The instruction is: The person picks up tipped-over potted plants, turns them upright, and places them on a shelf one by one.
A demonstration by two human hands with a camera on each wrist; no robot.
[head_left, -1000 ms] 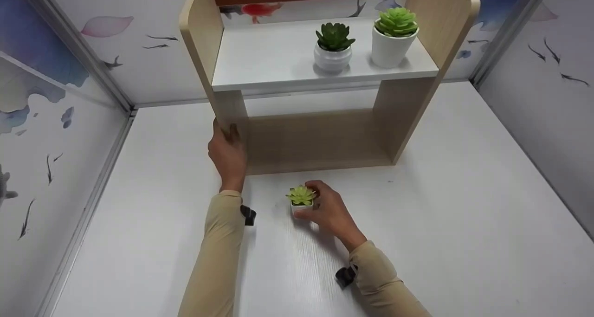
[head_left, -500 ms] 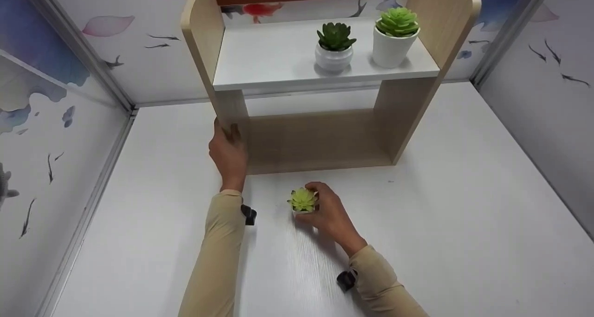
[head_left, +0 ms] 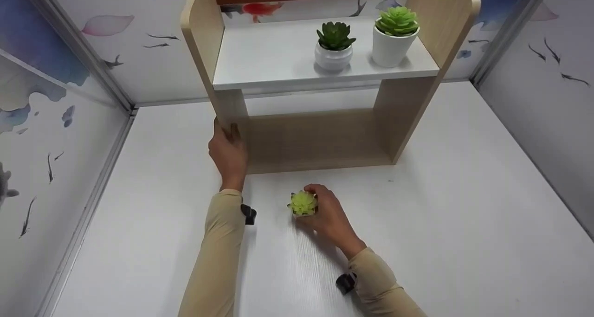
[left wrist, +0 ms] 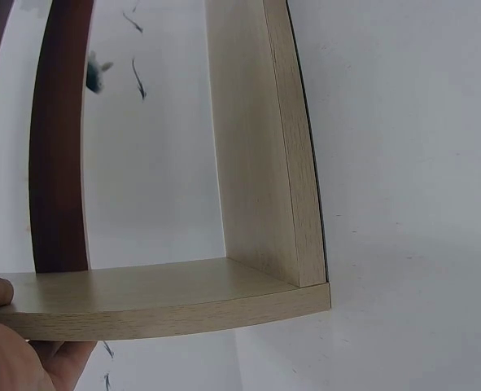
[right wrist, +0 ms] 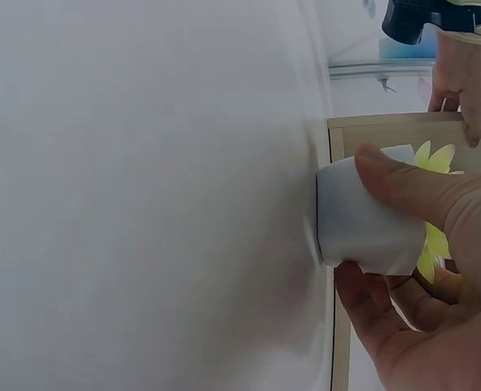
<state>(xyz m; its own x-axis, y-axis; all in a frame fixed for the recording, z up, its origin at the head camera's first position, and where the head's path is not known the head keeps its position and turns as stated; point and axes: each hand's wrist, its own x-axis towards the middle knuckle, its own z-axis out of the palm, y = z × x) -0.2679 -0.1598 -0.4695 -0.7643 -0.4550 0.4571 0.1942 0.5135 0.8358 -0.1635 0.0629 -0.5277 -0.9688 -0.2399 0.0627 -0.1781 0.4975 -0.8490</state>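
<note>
A small potted succulent (head_left: 302, 203) with yellow-green leaves is in front of the shelf, and my right hand (head_left: 330, 218) grips its white pot. In the right wrist view, thumb and fingers hold opposite sides of the pot (right wrist: 366, 213). Its base is at the tabletop; whether it touches, I cannot tell. My left hand (head_left: 228, 154) grips the left side panel (left wrist: 159, 318) of the wooden shelf, with the thumb on the inner face and fingers behind, as the left wrist view shows. The shelf's lower board (head_left: 320, 143) lies just beyond the succulent.
On the shelf's white upper board (head_left: 264, 52) stand a dark green succulent (head_left: 334, 48) in a round white pot and a larger bright green one (head_left: 396, 36) in a tall white pot. The white table (head_left: 464, 205) is bounded by printed wall panels (head_left: 51, 145).
The small succulent has tipped toward me, so its leaves now face the head camera and its pot is mostly hidden. My right hand has shifted slightly nearer. My left hand stays put.
</note>
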